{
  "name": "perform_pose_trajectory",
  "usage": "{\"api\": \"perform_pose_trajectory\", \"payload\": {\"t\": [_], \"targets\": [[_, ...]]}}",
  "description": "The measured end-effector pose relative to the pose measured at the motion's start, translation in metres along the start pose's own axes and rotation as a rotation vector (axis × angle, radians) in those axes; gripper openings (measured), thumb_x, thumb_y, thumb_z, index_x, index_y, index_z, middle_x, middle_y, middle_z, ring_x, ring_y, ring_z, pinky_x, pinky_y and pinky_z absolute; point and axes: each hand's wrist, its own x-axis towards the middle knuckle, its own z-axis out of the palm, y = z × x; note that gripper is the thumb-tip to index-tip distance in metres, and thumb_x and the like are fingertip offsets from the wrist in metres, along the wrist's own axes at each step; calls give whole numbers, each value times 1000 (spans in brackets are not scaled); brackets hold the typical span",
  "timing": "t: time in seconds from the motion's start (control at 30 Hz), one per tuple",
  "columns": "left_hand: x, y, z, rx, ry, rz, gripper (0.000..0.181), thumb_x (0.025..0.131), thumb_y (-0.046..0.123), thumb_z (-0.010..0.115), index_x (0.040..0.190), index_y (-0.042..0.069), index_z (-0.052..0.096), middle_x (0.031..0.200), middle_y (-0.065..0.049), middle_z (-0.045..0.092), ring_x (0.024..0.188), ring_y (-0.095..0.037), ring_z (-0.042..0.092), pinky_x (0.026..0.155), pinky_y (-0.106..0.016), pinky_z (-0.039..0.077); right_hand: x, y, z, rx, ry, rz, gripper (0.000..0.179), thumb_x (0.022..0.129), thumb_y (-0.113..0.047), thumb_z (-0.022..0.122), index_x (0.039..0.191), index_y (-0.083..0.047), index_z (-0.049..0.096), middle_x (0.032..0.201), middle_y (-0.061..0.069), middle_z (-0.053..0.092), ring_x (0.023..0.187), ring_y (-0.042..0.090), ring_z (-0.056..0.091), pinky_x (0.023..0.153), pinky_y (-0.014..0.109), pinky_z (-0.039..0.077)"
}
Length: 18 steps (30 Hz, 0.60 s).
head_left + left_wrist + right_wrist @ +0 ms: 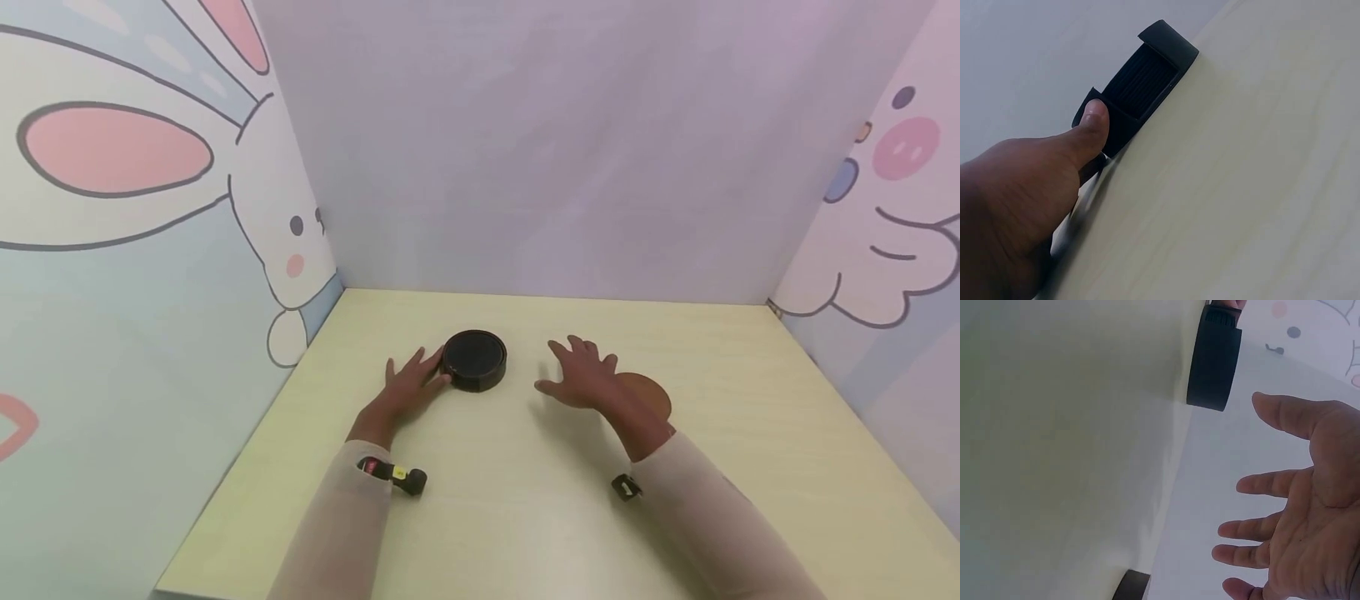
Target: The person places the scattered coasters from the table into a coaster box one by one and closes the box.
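Note:
A round black coaster holder [474, 360] lies on the pale table, left of the middle. Thin stacked edges show through a cut-out in its side wall in the left wrist view. My left hand [411, 385] grips its left side, thumb [1094, 115] against the wall; the other fingers are mostly hidden there. To the right, my right hand [585, 375] hovers over the table with fingers spread, holding nothing, apart from the holder [1214, 359]. A flat brown disc [654, 393], possibly a coaster, is partly covered by the right wrist.
The table [480, 500] meets a plain pale wall [525, 150] at the back. Side panels with cartoon animals [292, 250] stand left and right. A strap with a small black device [408, 479] sits on the left sleeve. One dark piece [1132, 585] at the right wrist view's bottom is unclear.

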Motion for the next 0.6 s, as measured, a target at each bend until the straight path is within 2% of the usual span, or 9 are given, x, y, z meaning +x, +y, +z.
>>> {"api": "perform_pose_trajectory", "payload": {"t": [0.33, 0.5, 0.6], "targets": [[2, 0, -8, -11, 12, 18, 74, 112, 64, 43, 176, 34, 20, 178, -4, 36, 172, -35, 17, 131, -76, -14, -17, 32, -5, 28, -12, 30, 92, 102, -59, 65, 173, -14, 30, 178, 31, 21, 161, 57, 23, 116, 90, 24], [3, 0, -5, -3, -7, 7, 74, 112, 66, 40, 176, 36, 18, 179, -4, 34, 173, -35, 16, 131, -75, -15, -31, 45, -7, 2, -27, 65, 94, 101, -63, 65, 173, -14, 30, 177, 30, 23, 161, 55, 25, 113, 86, 30], [3, -1, -3, 0, -12, 2, 74, 112, 66, 41, 176, 37, 17, 179, -3, 34, 173, -34, 15, 132, -75, -15, -37, 53, -5, -11, -13, 68, 95, 99, -62, 67, 171, -10, 34, 174, 33, 26, 158, 59, 27, 109, 85, 33]]}}
